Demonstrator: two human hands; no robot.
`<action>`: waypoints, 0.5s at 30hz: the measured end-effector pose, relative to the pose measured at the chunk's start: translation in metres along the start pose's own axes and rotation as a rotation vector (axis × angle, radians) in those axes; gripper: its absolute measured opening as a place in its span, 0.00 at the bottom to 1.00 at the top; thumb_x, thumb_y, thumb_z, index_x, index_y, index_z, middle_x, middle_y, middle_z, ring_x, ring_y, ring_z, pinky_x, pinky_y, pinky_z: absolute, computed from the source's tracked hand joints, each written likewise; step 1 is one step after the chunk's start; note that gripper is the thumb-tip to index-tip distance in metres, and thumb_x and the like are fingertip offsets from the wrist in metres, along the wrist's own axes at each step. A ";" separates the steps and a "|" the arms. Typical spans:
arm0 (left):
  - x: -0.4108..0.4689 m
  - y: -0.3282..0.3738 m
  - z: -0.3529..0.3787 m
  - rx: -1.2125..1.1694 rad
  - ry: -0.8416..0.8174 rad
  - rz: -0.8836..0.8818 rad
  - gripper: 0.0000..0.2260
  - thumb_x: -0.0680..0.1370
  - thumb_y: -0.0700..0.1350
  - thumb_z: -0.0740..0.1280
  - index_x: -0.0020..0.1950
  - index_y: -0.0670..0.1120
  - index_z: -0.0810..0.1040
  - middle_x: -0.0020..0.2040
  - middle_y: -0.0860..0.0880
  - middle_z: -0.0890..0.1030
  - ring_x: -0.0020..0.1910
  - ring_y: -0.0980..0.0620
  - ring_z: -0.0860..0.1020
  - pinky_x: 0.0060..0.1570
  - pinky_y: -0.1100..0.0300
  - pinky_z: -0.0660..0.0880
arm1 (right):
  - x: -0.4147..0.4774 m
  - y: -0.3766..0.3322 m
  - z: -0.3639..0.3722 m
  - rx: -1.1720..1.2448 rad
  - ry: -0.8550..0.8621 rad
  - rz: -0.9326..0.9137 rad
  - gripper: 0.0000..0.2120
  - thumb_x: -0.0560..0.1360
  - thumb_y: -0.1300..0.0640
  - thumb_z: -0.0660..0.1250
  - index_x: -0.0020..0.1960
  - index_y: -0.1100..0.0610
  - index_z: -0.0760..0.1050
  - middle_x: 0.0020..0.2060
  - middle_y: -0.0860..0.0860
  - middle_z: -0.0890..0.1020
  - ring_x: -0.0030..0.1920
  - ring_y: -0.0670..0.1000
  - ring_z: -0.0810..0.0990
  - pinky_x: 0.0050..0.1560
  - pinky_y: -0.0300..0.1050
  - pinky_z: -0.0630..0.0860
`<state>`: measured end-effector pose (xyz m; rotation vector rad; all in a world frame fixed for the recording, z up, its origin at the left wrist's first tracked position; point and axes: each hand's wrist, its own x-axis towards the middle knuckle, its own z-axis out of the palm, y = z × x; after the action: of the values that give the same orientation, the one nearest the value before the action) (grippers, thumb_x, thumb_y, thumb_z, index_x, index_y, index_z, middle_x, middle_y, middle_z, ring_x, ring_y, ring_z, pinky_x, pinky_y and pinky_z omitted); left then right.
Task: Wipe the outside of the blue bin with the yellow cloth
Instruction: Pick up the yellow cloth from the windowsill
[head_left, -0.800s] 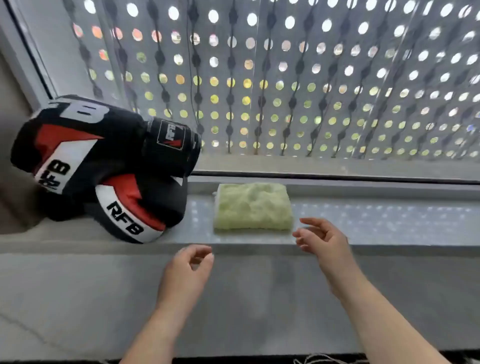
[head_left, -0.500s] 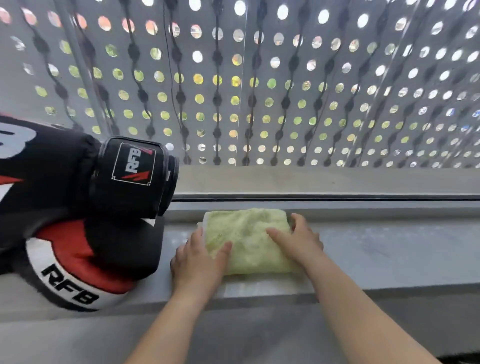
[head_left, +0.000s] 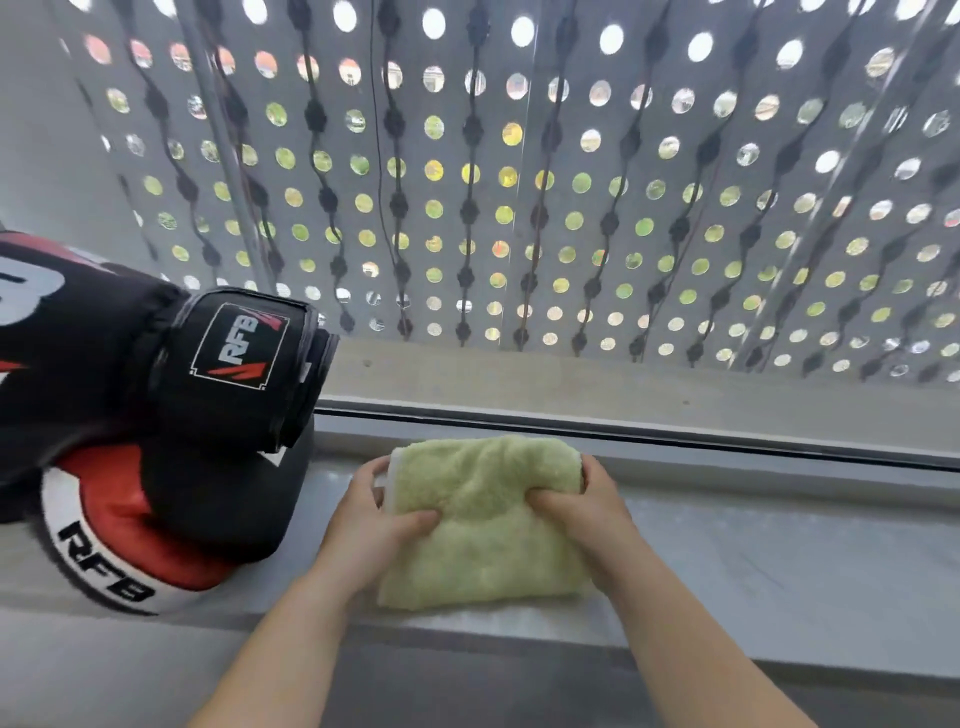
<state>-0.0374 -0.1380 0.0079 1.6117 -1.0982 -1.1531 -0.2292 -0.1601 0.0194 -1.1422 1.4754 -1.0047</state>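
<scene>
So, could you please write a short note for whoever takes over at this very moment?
Hands: the left hand grips the left edge of the yellow cloth, thumb on top. The right hand grips its right side, thumb pressed into the top.
Things: the folded cloth is on the grey window sill, right of the boxing gloves. The blue bin is not in view.
Done: cloth grasped by both hands.
Left: lift the cloth, find the bin, wipe its outside.

Boxing gloves (head_left: 156, 415) cut at left; yellow cloth (head_left: 483, 540) hides right hand (head_left: 592, 514) fingertips.
</scene>
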 end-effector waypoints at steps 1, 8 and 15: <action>-0.006 -0.001 0.000 -0.053 -0.023 0.014 0.30 0.67 0.38 0.72 0.63 0.54 0.64 0.53 0.50 0.76 0.48 0.53 0.76 0.39 0.61 0.72 | -0.003 -0.002 -0.007 0.083 -0.052 -0.028 0.16 0.67 0.67 0.67 0.51 0.52 0.72 0.44 0.51 0.80 0.44 0.52 0.79 0.41 0.45 0.76; -0.058 0.011 -0.012 -0.068 -0.052 0.093 0.45 0.56 0.47 0.78 0.68 0.60 0.58 0.62 0.57 0.68 0.47 0.64 0.74 0.38 0.68 0.69 | -0.022 -0.029 -0.040 0.225 -0.447 -0.260 0.17 0.59 0.63 0.68 0.45 0.47 0.79 0.36 0.46 0.85 0.38 0.49 0.83 0.34 0.41 0.78; -0.119 0.008 -0.035 -0.109 -0.071 0.041 0.41 0.55 0.57 0.73 0.66 0.56 0.64 0.61 0.55 0.76 0.56 0.59 0.77 0.59 0.56 0.73 | -0.041 -0.046 -0.018 0.158 -0.859 -0.302 0.20 0.59 0.64 0.68 0.48 0.47 0.79 0.38 0.46 0.84 0.41 0.48 0.82 0.37 0.42 0.78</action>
<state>-0.0276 -0.0216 0.0495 1.4685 -1.0897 -1.2305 -0.2361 -0.1289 0.0756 -1.4530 0.5438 -0.6609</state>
